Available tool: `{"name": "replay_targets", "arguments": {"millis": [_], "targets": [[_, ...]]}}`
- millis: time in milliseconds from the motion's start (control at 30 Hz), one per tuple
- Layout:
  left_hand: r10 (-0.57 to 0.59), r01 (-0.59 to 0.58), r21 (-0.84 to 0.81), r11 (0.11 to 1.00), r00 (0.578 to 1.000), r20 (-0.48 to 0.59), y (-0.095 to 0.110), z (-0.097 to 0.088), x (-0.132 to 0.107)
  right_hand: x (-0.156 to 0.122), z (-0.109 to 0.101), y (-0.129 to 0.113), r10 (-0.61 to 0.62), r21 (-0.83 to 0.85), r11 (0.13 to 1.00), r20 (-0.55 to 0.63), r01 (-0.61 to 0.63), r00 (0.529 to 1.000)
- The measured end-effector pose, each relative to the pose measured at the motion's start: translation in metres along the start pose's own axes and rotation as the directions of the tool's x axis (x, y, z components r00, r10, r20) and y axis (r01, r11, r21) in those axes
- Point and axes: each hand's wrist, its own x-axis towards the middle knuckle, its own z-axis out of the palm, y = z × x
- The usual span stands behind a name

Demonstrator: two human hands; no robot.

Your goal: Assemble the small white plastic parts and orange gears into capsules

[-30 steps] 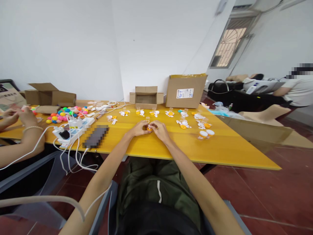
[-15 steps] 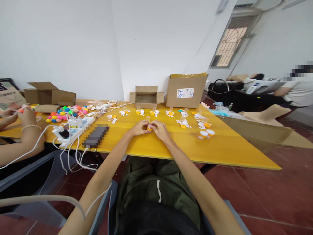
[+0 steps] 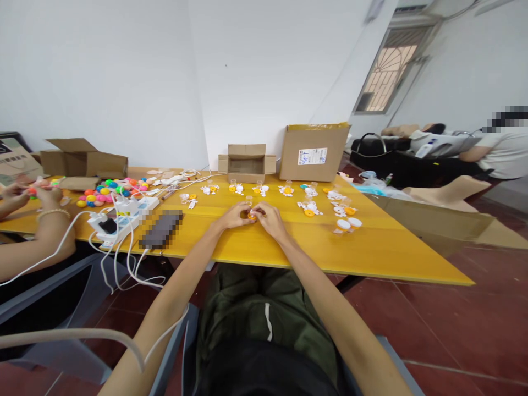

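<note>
At the middle of the yellow table [image 3: 247, 242], my left hand [image 3: 236, 215] and my right hand [image 3: 267, 215] meet around a small orange-yellow round plastic piece [image 3: 251, 216]. Fingers of both hands are closed on it, and they cover most of it. A small clear cup [image 3: 249, 200] stands just behind my fingertips. Farther back runs a row of small sets, each with clear cups, white parts and yellow discs, such as a yellow disc [image 3: 308, 213] to the right. Two white-lidded cups [image 3: 343, 225] stand at the right front.
An open small carton [image 3: 246, 165] and a large closed carton [image 3: 313, 157] stand along the wall. To the left lie a dark phone [image 3: 161, 229], a white power strip [image 3: 127, 220] with cables, and colourful balls [image 3: 99, 195]. A co-worker's hands [image 3: 47, 195] work at far left.
My hands stay in the same place, with only slight finger movement on the orange-yellow piece. At far left the co-worker's hands have shifted a little.
</note>
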Motion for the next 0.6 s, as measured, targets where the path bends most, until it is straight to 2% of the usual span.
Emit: {"name": "replay_targets", "arguments": {"millis": [600], "targets": [[0.018, -0.018, 0.015, 1.000, 1.000, -0.003, -0.0018, 0.0002, 0.0004, -0.0004, 0.0010, 0.0057, -0.053, -0.003, 0.999, 0.008, 0.053, 0.999]]}}
